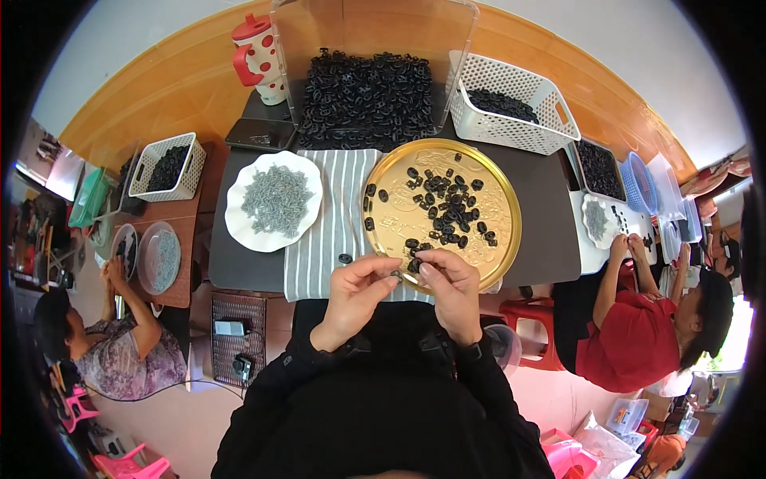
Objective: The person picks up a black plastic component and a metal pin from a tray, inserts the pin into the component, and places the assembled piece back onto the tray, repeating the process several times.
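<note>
My left hand [356, 294] and my right hand [452, 289] meet at the near rim of a round gold tray [503, 209]. Between their fingertips they pinch a small dark part [399, 275], too small to make out. Several small black plastic pieces [444, 204] lie scattered in the tray. A white scalloped plate [238, 223] holding a heap of small grey metal pieces [277, 199] sits to the left. One loose black piece [345, 258] lies on a striped grey cloth [327, 231] under the tray.
A clear bin of black pieces [365, 96] and a white basket [511, 104] with more stand at the back. A red-and-white jug [259, 60] and a dark phone [259, 134] are back left. Other people work at tables on the left [128, 351] and right [638, 335].
</note>
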Available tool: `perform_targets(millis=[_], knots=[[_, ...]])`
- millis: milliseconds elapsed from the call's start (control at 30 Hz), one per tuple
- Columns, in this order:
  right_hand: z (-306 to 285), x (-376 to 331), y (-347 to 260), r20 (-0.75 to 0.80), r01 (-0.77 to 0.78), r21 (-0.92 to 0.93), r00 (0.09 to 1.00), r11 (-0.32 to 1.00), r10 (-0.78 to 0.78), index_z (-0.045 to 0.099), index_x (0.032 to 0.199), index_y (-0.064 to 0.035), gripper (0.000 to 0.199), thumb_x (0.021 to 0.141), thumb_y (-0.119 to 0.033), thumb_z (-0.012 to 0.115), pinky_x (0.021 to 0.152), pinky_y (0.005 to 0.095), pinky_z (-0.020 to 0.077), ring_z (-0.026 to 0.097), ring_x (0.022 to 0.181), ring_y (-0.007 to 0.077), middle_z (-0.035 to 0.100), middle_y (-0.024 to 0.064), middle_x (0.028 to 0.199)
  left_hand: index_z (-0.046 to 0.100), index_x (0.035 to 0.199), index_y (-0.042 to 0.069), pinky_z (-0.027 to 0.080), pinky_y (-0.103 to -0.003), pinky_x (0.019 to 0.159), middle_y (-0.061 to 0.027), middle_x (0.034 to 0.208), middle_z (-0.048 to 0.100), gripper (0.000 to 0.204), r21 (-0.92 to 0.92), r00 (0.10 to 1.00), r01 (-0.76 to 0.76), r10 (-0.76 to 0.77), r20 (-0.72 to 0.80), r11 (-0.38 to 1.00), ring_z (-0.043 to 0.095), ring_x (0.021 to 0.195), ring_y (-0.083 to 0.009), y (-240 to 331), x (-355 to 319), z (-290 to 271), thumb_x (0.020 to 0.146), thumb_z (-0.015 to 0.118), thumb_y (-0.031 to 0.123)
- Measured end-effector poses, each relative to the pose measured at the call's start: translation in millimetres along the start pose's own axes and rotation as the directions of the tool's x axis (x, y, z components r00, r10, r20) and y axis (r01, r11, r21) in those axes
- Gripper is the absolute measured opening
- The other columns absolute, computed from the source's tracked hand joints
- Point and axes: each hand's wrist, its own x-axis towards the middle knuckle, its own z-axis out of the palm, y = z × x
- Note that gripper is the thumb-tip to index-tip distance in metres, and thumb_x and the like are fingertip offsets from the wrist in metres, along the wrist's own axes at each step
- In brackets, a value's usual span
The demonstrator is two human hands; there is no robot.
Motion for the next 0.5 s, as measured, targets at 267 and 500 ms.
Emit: perform_targets(millis=[267, 500], knots=[[9.4, -0.8, 6.3, 0.032, 0.014, 0.1, 0.999, 0.995, -0.017, 0.064, 0.108, 0.0026, 0.017, 0.092, 0.0, 0.059, 0.072, 0.021, 0.0467, 0.057, 0.077, 0.007, 0.063, 0.0023, 0.092, 0.067, 0.112, -0.001, 0.042, -0.021, 0.071, -0.0023, 0.093, 0.057, 0.029, 0.113, 0.997, -0.073, 0.073, 0.008, 0.991, 0.052, 0.081, -0.0074, 3.4, -2.1, -2.6, 0.085, 0.06, -0.01], [10.9, -2.1, 11.4, 0.062, 0.056, 0.124, 0.996, 0.991, -0.064, 0.063, 0.108, 0.0023, 0.017, 0.092, 0.0, 0.059, 0.073, 0.0212, 0.0482, 0.059, 0.079, 0.0077, 0.064, 0.0028, 0.094, 0.067, 0.111, -0.002, 0.041, -0.02, 0.069, -0.002, 0.091, 0.055, 0.029, 0.054, 0.999, -0.048, 0.047, 0.011, 0.997, 0.051, 0.08, -0.0068, 3.5, -2.9, -0.3, 0.085, 0.058, -0.01]])
